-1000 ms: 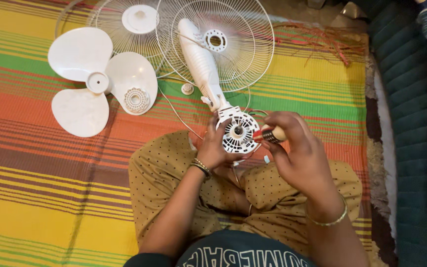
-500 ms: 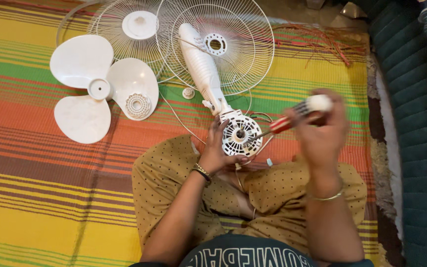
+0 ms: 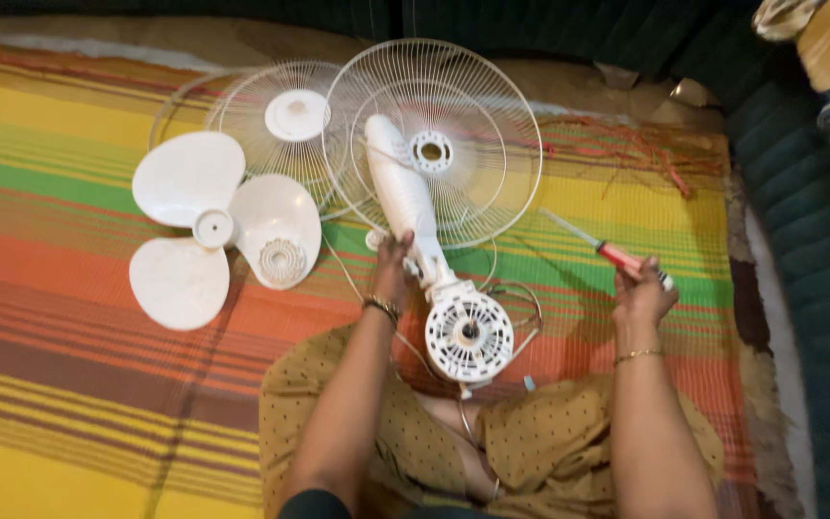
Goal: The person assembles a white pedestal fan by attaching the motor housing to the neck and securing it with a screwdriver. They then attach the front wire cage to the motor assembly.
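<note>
The left hand [image 3: 391, 272] grips the stiff, light plastic fan body [image 3: 405, 207]; the right hand [image 3: 641, 293], at 3 o'clock, has fingers clamped on the screwdriver [image 3: 617, 255].

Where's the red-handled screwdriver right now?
Head view, right side: the red-handled screwdriver is held in the right hand above the striped mat, tip pointing toward the round white wire fan guard.

Fan blade [image 3: 206, 228] left of motor housing [image 3: 469, 333]

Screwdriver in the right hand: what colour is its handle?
Red, with a pale end; the screwdriver in the right hand shows best in the head view.
</note>
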